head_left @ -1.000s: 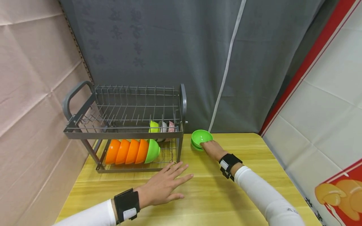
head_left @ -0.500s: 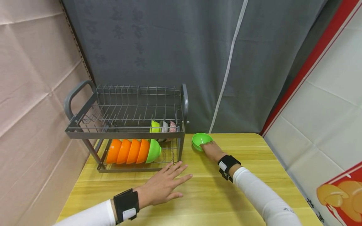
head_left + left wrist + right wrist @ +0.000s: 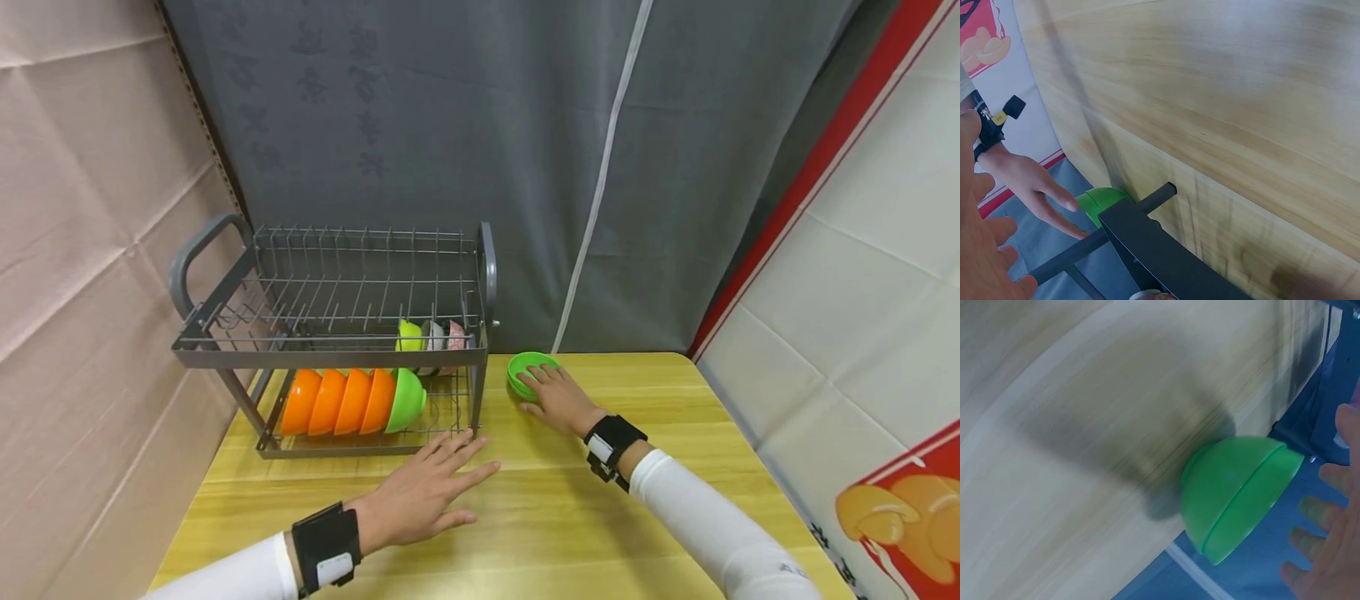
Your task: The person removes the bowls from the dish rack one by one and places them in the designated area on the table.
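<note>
Two green bowls, nested into one stack (image 3: 1229, 494), stand on the table at the back, right of the dish rack. My right hand (image 3: 564, 402) is over the near side of the stack, its fingers spread and grasping nothing; in the right wrist view a gap shows between fingertips and rim. My left hand (image 3: 420, 492) hovers palm down before the rack's front right corner, fingers straight and holding nothing. On the rack's lower tier several orange bowls (image 3: 327, 404) lean in a row, with a green bowl (image 3: 407, 402) at their right end.
The two-tier grey dish rack (image 3: 330, 359) stands at the back left of the wooden table (image 3: 540, 533). Behind its front bar sit small yellow-green, grey and pink bowls (image 3: 455, 336). A grey curtain (image 3: 420, 125) hangs behind; cloth walls rise on both sides.
The upper green bowl has settled lower into the other one. My right hand has let go of its rim and its fingers have straightened. The left hand has barely moved.
</note>
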`<state>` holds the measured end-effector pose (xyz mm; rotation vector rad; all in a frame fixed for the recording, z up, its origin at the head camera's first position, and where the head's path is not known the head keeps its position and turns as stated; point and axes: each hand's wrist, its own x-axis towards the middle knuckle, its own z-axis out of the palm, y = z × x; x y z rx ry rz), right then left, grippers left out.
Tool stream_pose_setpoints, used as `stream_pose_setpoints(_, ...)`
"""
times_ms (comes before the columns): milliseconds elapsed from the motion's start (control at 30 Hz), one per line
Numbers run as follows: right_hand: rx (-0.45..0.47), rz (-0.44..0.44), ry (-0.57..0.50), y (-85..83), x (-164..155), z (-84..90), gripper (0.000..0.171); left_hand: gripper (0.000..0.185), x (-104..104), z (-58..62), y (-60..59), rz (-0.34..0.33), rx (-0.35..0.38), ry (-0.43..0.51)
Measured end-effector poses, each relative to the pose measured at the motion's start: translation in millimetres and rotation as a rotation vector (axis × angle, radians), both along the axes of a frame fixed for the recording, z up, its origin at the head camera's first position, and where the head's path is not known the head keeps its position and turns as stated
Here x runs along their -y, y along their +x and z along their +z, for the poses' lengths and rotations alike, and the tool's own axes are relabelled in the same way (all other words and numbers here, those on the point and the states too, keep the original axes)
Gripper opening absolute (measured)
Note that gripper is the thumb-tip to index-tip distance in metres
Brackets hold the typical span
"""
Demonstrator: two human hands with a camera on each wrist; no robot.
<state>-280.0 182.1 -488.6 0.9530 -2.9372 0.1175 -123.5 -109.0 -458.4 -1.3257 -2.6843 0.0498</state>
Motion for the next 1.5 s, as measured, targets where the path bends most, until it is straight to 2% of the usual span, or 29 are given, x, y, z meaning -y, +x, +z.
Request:
stream_pose_setpoints(333,0.014,0.033,0.005,19.6,6.9,1.7,0.066,0.066,7.9,-3.6,-1.0,0.03,-0.051,0.012)
stream_pose_setpoints(567,0.048,0.043,-0.042,38.5,12.6,5.0,0.071,0.068,10.5,2.4,-1.9,0.074,-0.01,-0.001)
stream_pose_setpoints(767,0.025,0.084,-0.081,54.5,15.2,9.3,0.072,0.068,12.8,5.6,-2.7,0.093,0.013,-0.006)
stream_pose_setpoints(967,-0.014,0.126,-0.063,67.1,17.1,14.2,0.074,0.069,16.2,4.3,-0.9,0.104,0.014,0.003)
stream_pose_setpoints(1267,-0.023,0.158,-0.055,86.2,14.4,18.6,0.076,0.069,19.2,4.5,-0.4,0.107,0.005,0.007)
stream_pose_setpoints(1500,-0.019,0.173,-0.033,100.3,15.9,22.5,0.076,0.068,25.2,4.3,-1.5,0.115,0.023,0.047)
